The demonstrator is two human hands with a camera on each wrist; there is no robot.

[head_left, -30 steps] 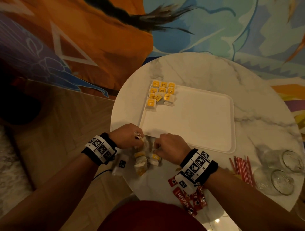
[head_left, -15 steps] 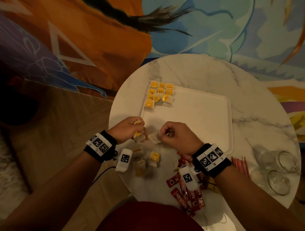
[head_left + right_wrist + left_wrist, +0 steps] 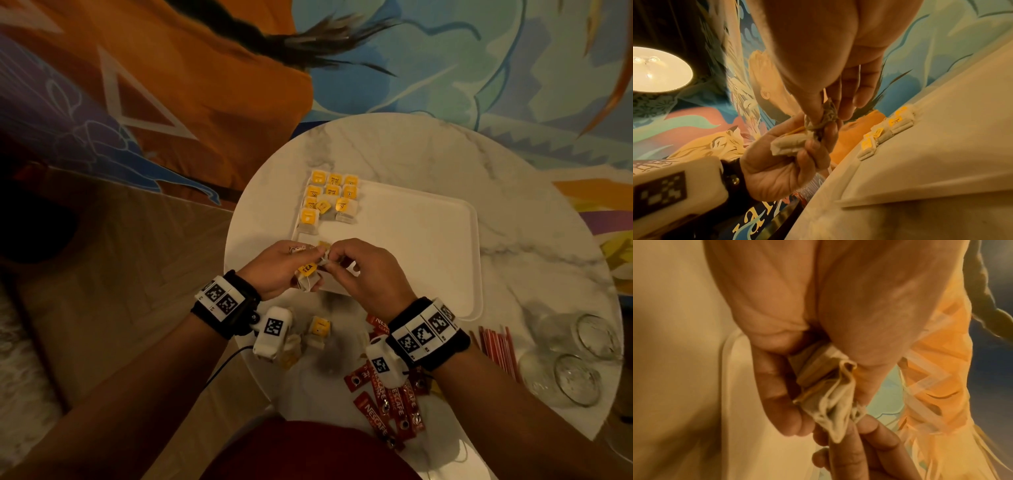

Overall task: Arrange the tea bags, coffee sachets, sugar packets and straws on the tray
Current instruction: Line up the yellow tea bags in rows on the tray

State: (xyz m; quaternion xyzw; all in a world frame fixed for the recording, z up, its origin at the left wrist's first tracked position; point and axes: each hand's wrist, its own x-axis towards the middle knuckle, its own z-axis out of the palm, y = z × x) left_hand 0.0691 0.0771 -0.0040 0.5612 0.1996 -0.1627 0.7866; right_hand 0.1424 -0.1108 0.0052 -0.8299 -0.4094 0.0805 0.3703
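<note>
A white tray (image 3: 418, 246) lies on the round marble table (image 3: 428, 150), with several yellow-tagged tea bags (image 3: 330, 198) in rows at its far left corner. Over the tray's near left corner my left hand (image 3: 279, 270) holds a few tea bags (image 3: 308, 275), one with a yellow TEA tag. My right hand (image 3: 356, 270) pinches one of those bags (image 3: 828, 112) against the left fingers. In the left wrist view the crumpled bags (image 3: 830, 395) sit between thumb and fingers. Loose tea bags (image 3: 318, 330), red coffee sachets (image 3: 387, 404) and red straws (image 3: 496, 349) lie on the table near me.
Two clear glasses (image 3: 579, 363) lie at the table's right edge beside the straws. A wooden floor (image 3: 120, 274) drops away to the left of the table. A painted wall (image 3: 411, 51) stands behind it. A lit lamp (image 3: 657, 71) shows in the right wrist view.
Both hands have risen from the loose pile near the table edge and come together over the tray's near left corner, the left one now holding tea bags, the right pinching one.
</note>
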